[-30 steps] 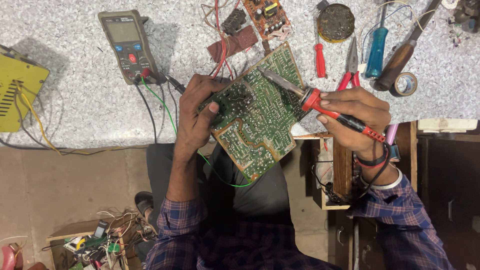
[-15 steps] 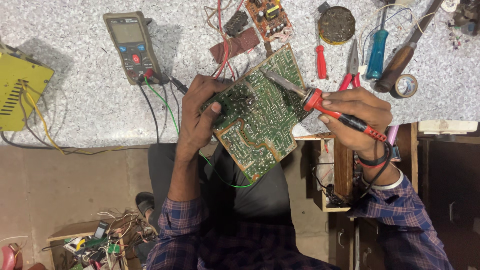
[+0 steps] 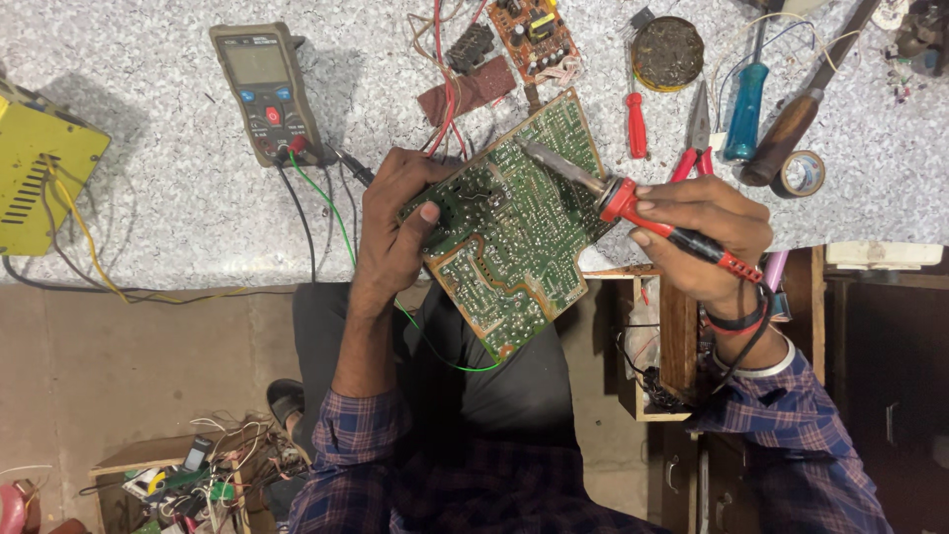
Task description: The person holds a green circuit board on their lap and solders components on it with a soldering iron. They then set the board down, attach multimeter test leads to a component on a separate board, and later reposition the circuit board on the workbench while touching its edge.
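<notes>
Little shifted since the earlier frames: green circuit board tilted slightly, soldering iron at nearly the same angle, tip still over the board's upper part. Board held above the table's near edge, solder side up, one corner hanging down over the lap. Left hand clamped on the board's left edge, thumb pressed on top, fingers hidden beneath. Right hand closed around the iron's red and black handle, metal barrel pointing up-left onto the board; whether the tip touches the board cannot be told. Dark band on the right wrist. Grey speckled table carrying a multimeter at upper left, red and black leads running from it toward the board. Yellow box at the far left edge. Small orange board above the green one. Red screwdriver, red-handled pliers, blue-handled screwdriver, wooden-handled tool and roll of tape lying to the right, near the iron hand.
</notes>
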Available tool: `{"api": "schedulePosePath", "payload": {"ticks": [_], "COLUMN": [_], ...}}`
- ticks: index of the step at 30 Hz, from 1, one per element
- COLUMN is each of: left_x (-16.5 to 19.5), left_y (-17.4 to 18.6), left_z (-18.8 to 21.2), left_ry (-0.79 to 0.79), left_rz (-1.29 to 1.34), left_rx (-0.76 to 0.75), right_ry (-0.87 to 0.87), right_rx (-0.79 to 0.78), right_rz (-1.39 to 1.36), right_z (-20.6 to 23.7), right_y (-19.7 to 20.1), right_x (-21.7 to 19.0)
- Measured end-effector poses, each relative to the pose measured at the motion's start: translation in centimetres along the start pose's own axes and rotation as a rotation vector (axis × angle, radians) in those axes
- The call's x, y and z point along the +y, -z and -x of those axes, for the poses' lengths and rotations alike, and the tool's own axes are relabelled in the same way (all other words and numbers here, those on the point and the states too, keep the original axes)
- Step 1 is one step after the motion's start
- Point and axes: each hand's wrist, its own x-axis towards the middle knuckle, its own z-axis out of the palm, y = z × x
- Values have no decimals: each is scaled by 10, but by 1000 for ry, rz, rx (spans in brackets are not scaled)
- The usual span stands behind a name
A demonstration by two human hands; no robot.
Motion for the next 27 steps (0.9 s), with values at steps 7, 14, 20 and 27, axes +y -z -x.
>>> {"api": "schedulePosePath", "payload": {"ticks": [7,14,20,27], "left_x": [-1,-3,-3,-3], "left_y": [-1,0,0,0], "left_z": [0,0,1,0], "left_ry": [-13,-16,-29,-33], "left_rz": [5,-3,12,3], "left_rx": [2,5,0,-2], "right_ry": [37,26,28,35], "right_rx": [3,3,7,-2], "right_rz": [-6,-11,-36,-21], "right_z": [0,1,6,2], "right_y": [-1,0,-8,-8], "right_x": [3,4,1,-3]}}
